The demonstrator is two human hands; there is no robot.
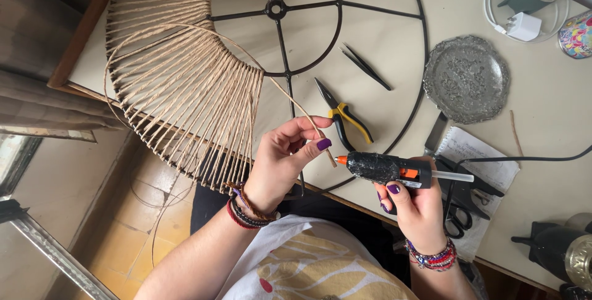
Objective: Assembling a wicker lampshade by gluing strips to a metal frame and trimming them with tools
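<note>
A pale worktable (555,109) fills the view, its wooden edge running above a tiled floor (148,213) at lower left.

Just off the table's near edge, the left hand (283,158) pinches the free end of a tan paper cord (302,110) between thumb and curled fingers, the tip pointing down toward the orange nozzle of a black hot glue gun (385,167). The right hand (416,204) is clenched around the gun's grip, with a clear glue stick jutting from its back. Nozzle and cord tip are very near; whether they touch cannot be told.

To do this step well, I judge the bead should be small and laid only on the last bit of cord, the nozzle kept off the fingertips, and the cord held taut so its long loop does not drag.

That loop arcs back to a round black wire frame (320,53) lying on the table, whose left part is already wrapped in close radial strands of cord (185,96). Inside the frame lie yellow-handled pliers (342,118) and black tweezers (365,65). Beyond the rim sits a silvery embossed plate (467,78), with a notepad (475,152) and black scissors (459,213) below it near the gun's black cable (530,159). A white charger plug (523,27) rests at upper right.
</note>
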